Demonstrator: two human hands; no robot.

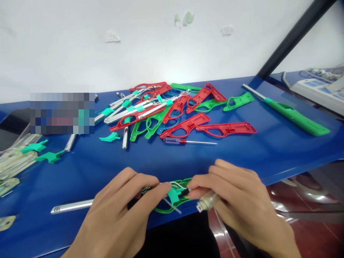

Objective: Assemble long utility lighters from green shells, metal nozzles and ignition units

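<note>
Near the table's front edge, my left hand (126,206) is closed on a green half casing (164,211) of a long-nosed gas lighter. A silver metal tube (72,206) sticks out to the left from under that hand. A turquoise trigger (175,194) and white wires lie over the casing between my hands. Thumb and forefinger of my right hand (233,197) pinch a small black part (185,192) at the casing's right end. Tucked under the same hand is a clear fuel tank (209,200) with a pale valve end. My fingers hide part of the casing.
Behind my hands lies a pile of red half casings (185,125), green ones and metal tubes with wires. A screwdriver (188,142) lies in front of it. An assembled green lighter (295,114) is at right; clear tanks (16,163) and loose turquoise triggers (51,156) are at left.
</note>
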